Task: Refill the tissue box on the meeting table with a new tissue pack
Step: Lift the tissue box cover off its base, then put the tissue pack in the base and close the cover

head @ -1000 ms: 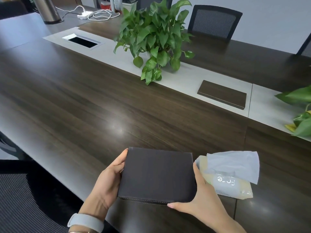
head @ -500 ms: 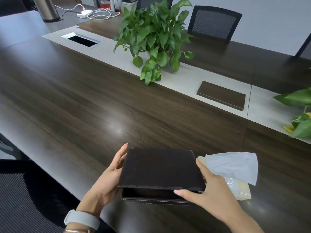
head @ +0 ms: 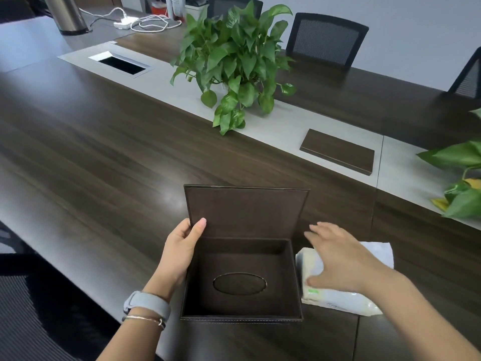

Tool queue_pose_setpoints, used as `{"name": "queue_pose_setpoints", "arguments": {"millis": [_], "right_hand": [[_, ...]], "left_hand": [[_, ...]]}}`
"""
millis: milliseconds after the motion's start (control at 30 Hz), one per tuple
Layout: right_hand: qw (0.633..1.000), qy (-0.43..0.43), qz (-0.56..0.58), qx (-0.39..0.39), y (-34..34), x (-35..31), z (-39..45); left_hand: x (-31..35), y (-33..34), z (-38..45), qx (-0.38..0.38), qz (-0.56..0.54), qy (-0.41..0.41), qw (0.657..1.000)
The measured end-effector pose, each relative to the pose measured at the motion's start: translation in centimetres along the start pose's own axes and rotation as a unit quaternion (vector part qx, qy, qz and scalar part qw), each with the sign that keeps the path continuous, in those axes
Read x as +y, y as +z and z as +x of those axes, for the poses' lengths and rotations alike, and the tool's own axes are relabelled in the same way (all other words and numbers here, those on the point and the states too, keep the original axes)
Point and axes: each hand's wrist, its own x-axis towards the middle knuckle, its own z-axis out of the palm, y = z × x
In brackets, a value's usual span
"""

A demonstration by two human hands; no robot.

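A dark brown tissue box (head: pixel 240 300) lies upside down on the table near its front edge, its flap (head: pixel 244 212) swung up and standing open. The inside is empty, and an oval slot (head: pixel 240 283) shows in its floor. My left hand (head: pixel 182 250) grips the flap's left edge, thumb on the inner face. The new tissue pack (head: pixel 338 300), clear plastic with a white sheet sticking out at the far end, lies just right of the box. My right hand (head: pixel 341 259) hovers over the pack with fingers spread, holding nothing.
A potted green plant (head: pixel 234 63) stands on the grey centre strip, with a closed brown cover plate (head: pixel 338 151) to its right and an open cable hatch (head: pixel 121 64) to its left. More leaves (head: pixel 460 183) hang at the right edge. Mesh chairs (head: pixel 325 40) line the far side.
The box's flap has gone from closed to fully open. My right hand has let go of the box and moved right, over the tissue pack. My left hand now holds the flap's edge.
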Motion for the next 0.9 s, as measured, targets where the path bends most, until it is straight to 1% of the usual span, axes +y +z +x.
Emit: {"name": "queue_pose_setpoints", "arguments": {"millis": [67,133,200,300,333,400,500,600,633,700,733,800,900], "right_hand": [[0.989,0.004,-0.130,-0.073,0.6,-1.2,1.1],[0.970,0.001,-0.210,-0.122,1.4,-2.3,2.5],[0.951,0.003,-0.266,-0.154,2.2,-2.8,3.8],[0.940,0.006,-0.293,-0.175,3.2,-2.8,4.7],[0.939,0.002,-0.301,-0.168,3.4,-2.7,4.8],[0.944,-0.006,-0.302,-0.131,3.4,-2.5,4.5],[0.968,-0.007,-0.247,-0.050,1.5,-1.5,2.7],[0.983,0.021,-0.175,0.045,-1.8,0.3,-0.7],[0.984,0.018,-0.153,0.088,-2.8,0.9,-2.1],[0.974,-0.025,-0.110,0.198,-4.9,1.6,-4.9],[0.971,-0.039,-0.077,0.225,-5.8,1.5,-6.3],[0.965,-0.080,0.043,0.245,-7.4,1.3,-8.1],[0.936,-0.181,0.201,0.226,-7.5,-0.3,-7.9]], "left_hand": [[0.0,0.1,0.0,0.007,-0.004,-0.002,1.000],[0.0,0.1,0.0,0.012,-0.006,-0.004,1.000],[0.0,0.0,0.0,0.018,-0.007,-0.009,1.000],[-0.1,0.0,0.0,0.018,-0.010,-0.020,1.000],[-0.2,-0.1,0.1,0.018,-0.014,-0.022,0.999],[-0.2,0.0,0.0,0.013,-0.029,-0.027,0.999],[-0.2,0.0,-0.1,0.008,-0.033,-0.026,0.999],[0.0,0.1,-0.2,0.004,-0.035,-0.027,0.999],[0.0,0.1,-0.2,0.002,-0.035,-0.029,0.999],[0.0,0.1,-0.2,0.003,-0.036,-0.029,0.999],[0.0,0.1,-0.2,0.003,-0.035,-0.029,0.999],[-0.1,0.0,-0.2,0.002,-0.035,-0.035,0.999],[-0.1,0.1,-0.4,-0.004,-0.039,-0.044,0.998]]}}
